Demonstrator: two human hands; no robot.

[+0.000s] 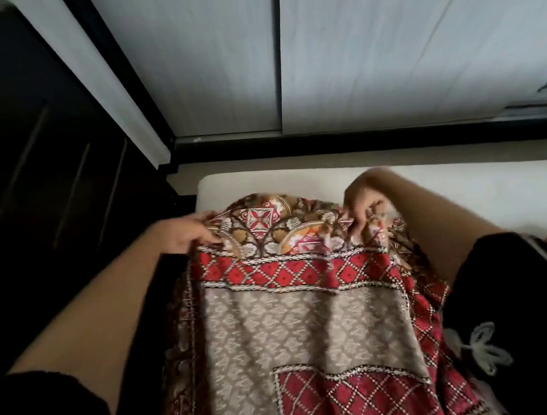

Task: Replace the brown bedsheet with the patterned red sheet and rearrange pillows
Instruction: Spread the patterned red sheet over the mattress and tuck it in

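Closest to the camera, the patterned red sheet (296,331) fills the lower middle of the frame, held up in a bunched, half-folded drape. It's got beige panels with a faint woven motif, red diamond-lattice bands edged in white stitching, and toward its top edge a busier brown, orange and red medallion print. Black sleeves with white embroidery show at the bottom corners. The left hand (181,232) grips the sheet's top edge at centre left, fingers curled over the fabric. The right hand (363,204) pinches a gathered bit of that edge at centre right, a bit blurry. Behind the sheet is the bare white mattress (462,190), then a dark bed frame (326,143), with pale wardrobe panels (383,42) across the top
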